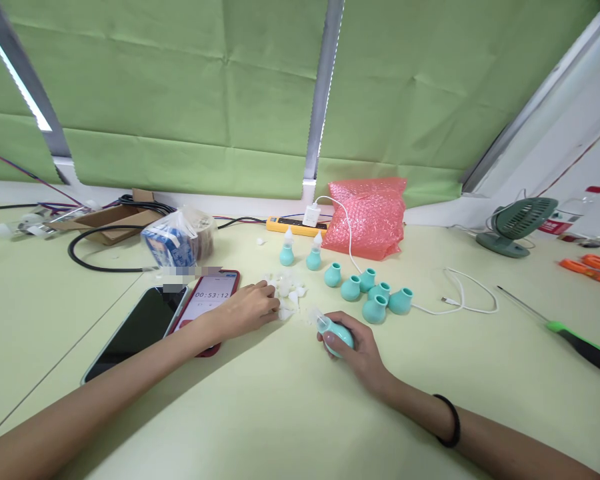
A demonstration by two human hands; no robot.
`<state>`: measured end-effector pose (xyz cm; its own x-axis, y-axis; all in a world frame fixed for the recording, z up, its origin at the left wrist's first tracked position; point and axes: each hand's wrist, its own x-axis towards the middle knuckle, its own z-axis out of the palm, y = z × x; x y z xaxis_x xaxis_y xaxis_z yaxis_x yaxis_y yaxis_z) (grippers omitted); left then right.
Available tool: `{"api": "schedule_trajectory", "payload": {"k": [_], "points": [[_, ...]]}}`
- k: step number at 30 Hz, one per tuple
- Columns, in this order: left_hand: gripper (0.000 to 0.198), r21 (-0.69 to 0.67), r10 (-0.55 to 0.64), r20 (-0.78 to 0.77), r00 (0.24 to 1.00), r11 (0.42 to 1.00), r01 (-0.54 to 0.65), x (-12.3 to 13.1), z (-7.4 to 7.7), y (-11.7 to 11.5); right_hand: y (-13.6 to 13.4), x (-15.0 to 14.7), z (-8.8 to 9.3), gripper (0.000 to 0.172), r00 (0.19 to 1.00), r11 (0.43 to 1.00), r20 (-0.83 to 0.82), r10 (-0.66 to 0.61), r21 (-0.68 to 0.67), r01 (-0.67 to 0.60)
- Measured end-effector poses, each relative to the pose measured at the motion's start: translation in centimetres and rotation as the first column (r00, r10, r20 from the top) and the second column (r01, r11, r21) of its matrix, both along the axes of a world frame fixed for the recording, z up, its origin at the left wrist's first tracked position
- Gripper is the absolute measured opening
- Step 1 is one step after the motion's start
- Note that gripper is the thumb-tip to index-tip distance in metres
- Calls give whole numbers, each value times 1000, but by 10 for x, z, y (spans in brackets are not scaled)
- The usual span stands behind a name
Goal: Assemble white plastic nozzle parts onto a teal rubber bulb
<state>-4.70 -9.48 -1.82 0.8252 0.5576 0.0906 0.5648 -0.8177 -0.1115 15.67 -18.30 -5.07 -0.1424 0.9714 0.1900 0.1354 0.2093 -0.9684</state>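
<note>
Right hand (356,347) grips a teal bulb (338,335); left hand (250,308) pinches among white caps (289,291).

On a pale green table (260,413), the right hand (355,350) closes its grip around a teal bulb (336,335), the left hand (247,308) touches small white pieces (287,293) just left of it, and five teal bulbs (373,297) stand beyond.

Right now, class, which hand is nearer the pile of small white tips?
Left. The left hand has its fingertips at the pile of white tips; the right hand lies apart, below-right, gripping a teal bulb.
</note>
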Motion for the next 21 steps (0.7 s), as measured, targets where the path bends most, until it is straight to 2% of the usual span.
{"api": "schedule_trajectory", "payload": {"k": [5, 9, 14, 21], "points": [[14, 10, 15, 31, 999, 1000, -15, 3, 3, -6, 0, 0, 1, 24, 1000, 1000, 6, 1, -2, -1], [18, -15, -6, 75, 997, 1000, 7, 8, 4, -14, 0, 0, 1, 23, 1000, 1000, 23, 6, 17, -6], [20, 2, 5, 119, 993, 1000, -5, 13, -4, -16, -1, 1, 2, 25, 999, 999, 53, -3, 33, 1], [16, 7, -46, 152, 987, 999, 46, 15, -14, -16, -2, 1, 1, 24, 997, 999, 79, -1, 43, -2]]}}
